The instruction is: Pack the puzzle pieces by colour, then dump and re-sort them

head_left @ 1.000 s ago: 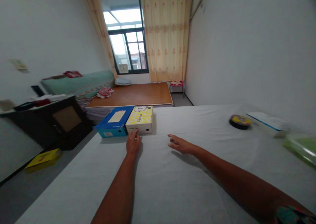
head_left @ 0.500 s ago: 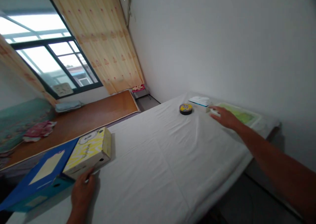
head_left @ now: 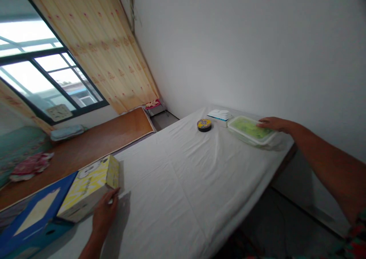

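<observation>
My right hand reaches over the far right side of a clear plastic food container with a pale rim and green top. Its fingers lie over the container's edge; the thumb is hard to see. To the container's left sit a white and blue tissue pack and a round roll of black tape with a yellow label. My left hand is closed beside the front corner of a yellow and white box. A small white spot shows between its fingers, too small to name.
A blue file box stands against the yellow box at the table's left end. White cloth covers the table, whose right edge drops to the floor. A wall runs behind; a brown bed board lies beyond the table.
My right hand has moved from beside the tissue pack to the container's far right side. The container sits slightly closer to the tissue pack. My left hand has shifted right along the yellow box.
</observation>
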Action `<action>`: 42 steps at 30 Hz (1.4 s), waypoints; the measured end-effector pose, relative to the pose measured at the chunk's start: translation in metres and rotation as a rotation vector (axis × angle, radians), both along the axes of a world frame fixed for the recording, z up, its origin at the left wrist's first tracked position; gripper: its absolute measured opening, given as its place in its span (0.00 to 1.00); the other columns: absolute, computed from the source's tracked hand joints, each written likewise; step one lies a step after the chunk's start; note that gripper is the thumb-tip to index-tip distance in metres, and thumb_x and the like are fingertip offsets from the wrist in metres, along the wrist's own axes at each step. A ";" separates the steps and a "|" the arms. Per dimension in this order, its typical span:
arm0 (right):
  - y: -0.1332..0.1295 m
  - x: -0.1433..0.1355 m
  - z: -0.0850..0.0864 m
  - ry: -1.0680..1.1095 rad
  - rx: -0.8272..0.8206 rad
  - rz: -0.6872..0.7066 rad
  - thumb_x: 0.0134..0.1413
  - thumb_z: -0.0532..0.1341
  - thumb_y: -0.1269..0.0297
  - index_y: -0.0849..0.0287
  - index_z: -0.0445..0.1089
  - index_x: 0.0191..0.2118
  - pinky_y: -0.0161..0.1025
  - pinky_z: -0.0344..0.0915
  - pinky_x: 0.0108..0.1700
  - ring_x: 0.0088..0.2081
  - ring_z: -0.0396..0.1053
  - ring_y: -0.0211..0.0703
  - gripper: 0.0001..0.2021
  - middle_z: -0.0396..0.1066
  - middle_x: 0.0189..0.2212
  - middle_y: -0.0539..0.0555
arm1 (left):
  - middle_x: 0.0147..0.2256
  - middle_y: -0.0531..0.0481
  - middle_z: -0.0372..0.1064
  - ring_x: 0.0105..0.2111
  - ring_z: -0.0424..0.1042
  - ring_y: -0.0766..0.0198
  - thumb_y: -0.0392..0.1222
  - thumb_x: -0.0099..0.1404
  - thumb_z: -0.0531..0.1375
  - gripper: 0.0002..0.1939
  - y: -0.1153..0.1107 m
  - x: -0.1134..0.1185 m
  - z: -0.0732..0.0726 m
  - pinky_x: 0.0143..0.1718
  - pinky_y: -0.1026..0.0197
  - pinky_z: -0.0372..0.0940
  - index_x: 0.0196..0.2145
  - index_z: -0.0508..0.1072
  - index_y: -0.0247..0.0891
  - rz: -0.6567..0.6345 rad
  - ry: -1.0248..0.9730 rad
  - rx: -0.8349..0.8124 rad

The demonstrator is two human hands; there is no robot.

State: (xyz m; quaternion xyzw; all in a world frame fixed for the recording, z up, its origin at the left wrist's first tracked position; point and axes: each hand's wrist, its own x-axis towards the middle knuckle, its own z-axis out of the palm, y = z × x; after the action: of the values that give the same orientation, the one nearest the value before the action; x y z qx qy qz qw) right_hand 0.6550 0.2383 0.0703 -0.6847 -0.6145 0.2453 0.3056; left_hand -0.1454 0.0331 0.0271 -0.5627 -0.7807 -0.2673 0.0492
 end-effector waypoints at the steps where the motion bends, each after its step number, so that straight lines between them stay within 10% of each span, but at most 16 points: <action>1: -0.002 -0.005 -0.001 0.051 -0.087 0.019 0.48 0.64 0.52 0.64 0.73 0.49 0.51 0.70 0.46 0.48 0.71 0.62 0.25 0.72 0.50 0.68 | 0.47 0.42 0.72 0.41 0.74 0.53 0.49 0.60 0.51 0.22 0.009 0.019 0.003 0.45 0.50 0.70 0.45 0.75 0.39 -0.076 -0.040 0.016; 7: -0.017 -0.053 -0.005 0.205 -0.254 0.220 0.45 0.65 0.46 0.60 0.70 0.52 0.41 0.73 0.40 0.47 0.73 0.55 0.31 0.72 0.51 0.62 | 0.45 0.44 0.72 0.43 0.72 0.58 0.48 0.60 0.54 0.18 0.035 0.173 0.023 0.42 0.56 0.70 0.44 0.75 0.41 -0.505 -0.377 0.008; 12: -0.037 -0.110 -0.001 0.226 -0.357 0.330 0.44 0.66 0.42 0.55 0.67 0.56 0.41 0.74 0.33 0.47 0.73 0.54 0.35 0.72 0.51 0.62 | 0.50 0.40 0.70 0.47 0.70 0.55 0.50 0.61 0.60 0.20 0.032 0.292 0.008 0.45 0.55 0.68 0.48 0.73 0.40 -0.629 -0.818 -0.150; 21: -0.057 -0.163 -0.012 0.342 -0.426 0.378 0.51 0.61 0.40 0.59 0.72 0.44 0.42 0.74 0.39 0.42 0.76 0.52 0.26 0.78 0.41 0.59 | 0.45 0.40 0.72 0.44 0.71 0.57 0.56 0.64 0.57 0.25 0.054 0.392 -0.008 0.45 0.55 0.67 0.49 0.69 0.34 -0.592 -1.215 -0.340; 31: -0.085 -0.218 -0.007 0.693 -0.385 0.339 0.51 0.63 0.49 0.54 0.52 0.65 0.49 0.76 0.35 0.42 0.76 0.59 0.38 0.74 0.49 0.63 | 0.42 0.39 0.72 0.39 0.72 0.59 0.47 0.58 0.63 0.26 0.052 0.388 -0.013 0.36 0.61 0.66 0.50 0.63 0.32 -0.355 -1.416 -0.192; 42: -0.147 -0.391 0.005 0.784 -0.357 0.770 0.56 0.55 0.41 0.50 0.48 0.66 0.51 0.74 0.46 0.53 0.70 0.59 0.37 0.67 0.57 0.61 | 0.50 0.47 0.68 0.37 0.73 0.62 0.54 0.54 0.64 0.39 -0.060 0.251 0.041 0.29 0.67 0.65 0.61 0.55 0.52 -0.188 -1.606 0.163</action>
State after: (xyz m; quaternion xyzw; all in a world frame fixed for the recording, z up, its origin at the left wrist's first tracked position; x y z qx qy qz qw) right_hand 0.2638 0.0915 0.0748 -0.3105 -0.6095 0.6741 0.2787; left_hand 0.1055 -0.0273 0.0684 -0.2571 -0.5056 -0.6484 -0.5078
